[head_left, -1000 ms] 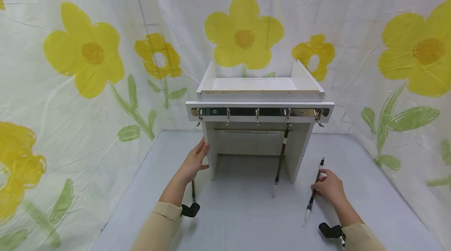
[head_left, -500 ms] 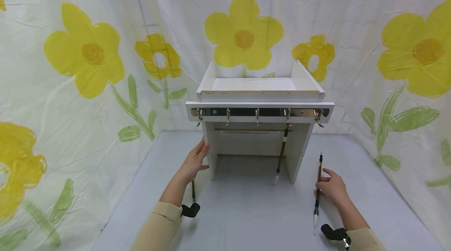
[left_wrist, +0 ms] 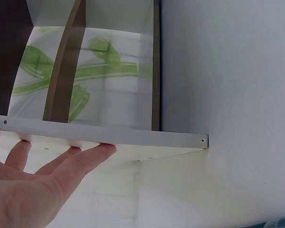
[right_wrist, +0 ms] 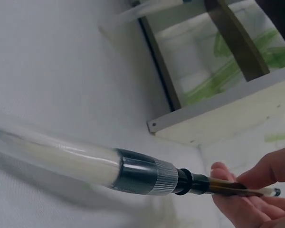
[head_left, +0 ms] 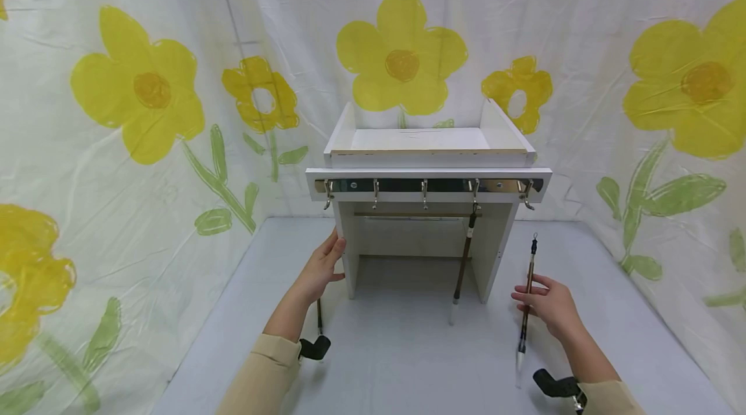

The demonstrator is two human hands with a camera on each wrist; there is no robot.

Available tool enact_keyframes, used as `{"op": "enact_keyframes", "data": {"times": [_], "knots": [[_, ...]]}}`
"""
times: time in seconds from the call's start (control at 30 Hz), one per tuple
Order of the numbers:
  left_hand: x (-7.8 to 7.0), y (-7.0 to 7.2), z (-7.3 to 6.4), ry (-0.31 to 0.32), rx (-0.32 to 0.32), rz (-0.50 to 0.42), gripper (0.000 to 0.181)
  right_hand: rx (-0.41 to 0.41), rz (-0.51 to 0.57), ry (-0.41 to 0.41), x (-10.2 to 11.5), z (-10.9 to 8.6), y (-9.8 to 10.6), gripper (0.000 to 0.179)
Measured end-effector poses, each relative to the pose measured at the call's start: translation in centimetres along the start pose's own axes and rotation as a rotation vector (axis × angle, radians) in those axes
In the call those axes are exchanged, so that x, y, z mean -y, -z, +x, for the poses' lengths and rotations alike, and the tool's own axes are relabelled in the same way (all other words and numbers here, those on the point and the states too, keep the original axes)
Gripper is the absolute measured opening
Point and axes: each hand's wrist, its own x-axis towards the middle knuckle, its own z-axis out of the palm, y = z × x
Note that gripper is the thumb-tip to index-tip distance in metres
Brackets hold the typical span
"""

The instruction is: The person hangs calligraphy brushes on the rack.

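Observation:
A white shelf unit point(head_left: 434, 159) stands on the table, with a strip of metal hooks point(head_left: 424, 186) across its front. My left hand point(head_left: 317, 267) rests its fingers point(left_wrist: 88, 164) against the outer face of the left side panel. From the second hook from the right hangs a calligraphy brush point(head_left: 463, 259), tip down. To the right of the unit, my right hand point(head_left: 550, 305) pinches another calligraphy brush point(head_left: 529, 285) by its brown handle. Its hanging loop is at the top. A clear cap point(right_wrist: 61, 154) covers its pale bristles at the lower end.
Behind the left wrist, part of a dark rod point(head_left: 319, 318) shows, mostly hidden. The grey table point(head_left: 402, 357) spreads round the unit. A flower-printed sheet point(head_left: 175, 195) encloses the back and sides.
My right hand has brought its brush from a slant to nearly upright and raised the loop end; its fingers have shifted on the handle. The hanging brush sways slightly. My left hand stays put.

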Motion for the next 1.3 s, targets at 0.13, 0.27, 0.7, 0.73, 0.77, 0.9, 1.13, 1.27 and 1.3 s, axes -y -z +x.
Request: {"op": "enact_keyframes", "data": {"times": [0.13,0.27,0.7,0.73,0.77,0.9,1.13,1.27,1.3], "knots": [[0.0,0.1,0.1,0.002,-0.002,-0.003,0.075,-0.007,-0.006,0.033,0.4,-0.3,-0.2,0.07],[0.0,0.1,0.0,0.009,-0.004,-0.006,0.075,-0.004,-0.015,0.06,0.6,-0.5,-0.3,0.07],[0.2,-0.3,0.0,-0.005,0.0,-0.023,0.071,-0.008,-0.043,0.165,1.7,-1.8,0.0,0.07],[0.2,-0.3,0.0,-0.006,-0.002,-0.023,0.071,-0.009,-0.038,0.171,1.7,-1.8,-0.1,0.071],[0.2,-0.3,0.0,-0.008,-0.001,-0.022,0.071,-0.013,-0.032,0.174,1.8,-1.9,-0.1,0.07],[0.1,-0.2,-0.1,-0.01,-0.001,-0.02,0.07,-0.028,-0.021,0.195,2.3,-2.0,-0.1,0.07],[0.0,0.0,-0.1,-0.012,-0.003,-0.008,0.072,-0.051,-0.026,0.253,3.2,-2.5,-0.1,0.068],[0.1,-0.1,0.0,-0.008,-0.008,-0.005,0.073,-0.058,-0.016,0.282,3.6,-2.9,0.0,0.067],[0.1,-0.1,0.0,-0.009,-0.009,-0.004,0.073,-0.06,-0.016,0.29,3.7,-3.0,0.0,0.067]]}}
